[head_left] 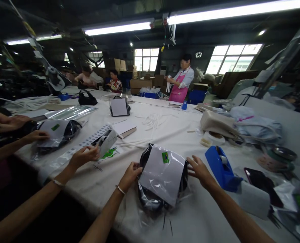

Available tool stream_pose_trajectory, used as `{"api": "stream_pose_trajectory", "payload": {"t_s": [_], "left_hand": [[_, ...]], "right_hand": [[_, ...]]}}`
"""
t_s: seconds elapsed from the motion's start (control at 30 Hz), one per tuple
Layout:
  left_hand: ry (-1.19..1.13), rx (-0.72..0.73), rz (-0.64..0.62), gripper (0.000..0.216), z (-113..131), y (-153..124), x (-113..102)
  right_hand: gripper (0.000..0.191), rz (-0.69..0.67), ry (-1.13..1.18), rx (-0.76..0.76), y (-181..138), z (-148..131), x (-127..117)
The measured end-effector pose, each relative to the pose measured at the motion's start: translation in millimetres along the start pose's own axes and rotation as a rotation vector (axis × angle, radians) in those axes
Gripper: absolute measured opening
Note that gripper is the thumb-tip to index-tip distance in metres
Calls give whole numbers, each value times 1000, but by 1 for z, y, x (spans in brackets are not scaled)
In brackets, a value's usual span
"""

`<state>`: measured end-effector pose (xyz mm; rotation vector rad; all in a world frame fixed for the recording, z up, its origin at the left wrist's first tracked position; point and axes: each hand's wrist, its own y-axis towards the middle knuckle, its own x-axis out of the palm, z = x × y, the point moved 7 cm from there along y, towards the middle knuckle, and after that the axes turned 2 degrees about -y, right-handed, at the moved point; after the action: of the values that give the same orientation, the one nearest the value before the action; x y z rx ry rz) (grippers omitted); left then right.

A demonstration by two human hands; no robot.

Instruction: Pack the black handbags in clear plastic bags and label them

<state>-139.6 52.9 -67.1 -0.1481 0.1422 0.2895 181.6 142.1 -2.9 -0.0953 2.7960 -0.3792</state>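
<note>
A black handbag with a white sheet [162, 182] over it lies in a clear plastic bag [152, 216] on the table in front of me. A small green sticker [165, 157] with a blue and yellow mark is near the sheet's top. My left hand [130, 175] pinches the package's left edge, its fingers bent together. At the right edge, my right hand [199, 169] rests with fingers spread, touching the plastic. Two thin dark strips lie below the package.
A blue tape dispenser [222, 168] and a dark phone [262, 185] are on the right. To the left, a co-worker's hand [85, 156] holds a tape dispenser by green stickers [109, 153]; another wrapped bag [56, 135] lies beyond. A person in a pink apron [179, 87] stands across the table.
</note>
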Motion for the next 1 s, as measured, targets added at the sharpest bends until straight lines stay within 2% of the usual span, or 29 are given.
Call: {"api": "stream_pose_trajectory", "payload": {"t_s": [0.07, 0.1, 0.13, 0.23, 0.27, 0.33, 0.43, 0.5, 0.57, 0.63, 0.7, 0.77, 0.83, 0.9, 1.0], "left_hand": [[12, 12, 26, 47, -9, -42, 14], [14, 18, -8, 43, -12, -67, 24], [14, 20, -117, 42, -13, -91, 38], [52, 19, -581, 39, -6, -160, 74], [75, 7, -695, 33, -1, -176, 75], [108, -76, -776, 21, 7, -189, 59], [-16, -210, -652, 25, 23, -163, 15], [-119, -126, -452, 34, 38, -122, -11], [-81, 13, -239, 36, 47, -77, -25], [15, 54, -167, 36, 40, -40, -15], [52, -16, -230, 39, 20, -14, 11], [8, -91, -333, 41, 2, -2, 41], [-57, -113, -405, 41, -7, 4, 64], [-111, -94, -424, 40, -8, 11, 77], [-222, -36, -342, 36, -3, 33, 83]], "right_hand": [[60, -31, -207, -136, 20, -23, 6], [56, -57, -271, -185, 29, -33, 10], [53, -80, -314, -223, 37, -43, 16], [46, -181, -402, -327, 46, -66, 39], [43, -233, -425, -363, 44, -71, 49], [40, -323, -463, -419, 37, -77, 65], [49, -307, -576, -429, 34, -79, 73], [55, -252, -681, -366, 40, -76, 71], [61, -254, -771, -269, 48, -73, 69], [66, -301, -847, -179, 56, -72, 71], [65, -348, -905, -114, 62, -74, 77], [60, -384, -968, -71, 67, -79, 87], [51, -415, -1043, -50, 70, -84, 99], [37, -431, -1123, -61, 73, -87, 111], [13, -409, -1220, -154, 74, -92, 125]]}}
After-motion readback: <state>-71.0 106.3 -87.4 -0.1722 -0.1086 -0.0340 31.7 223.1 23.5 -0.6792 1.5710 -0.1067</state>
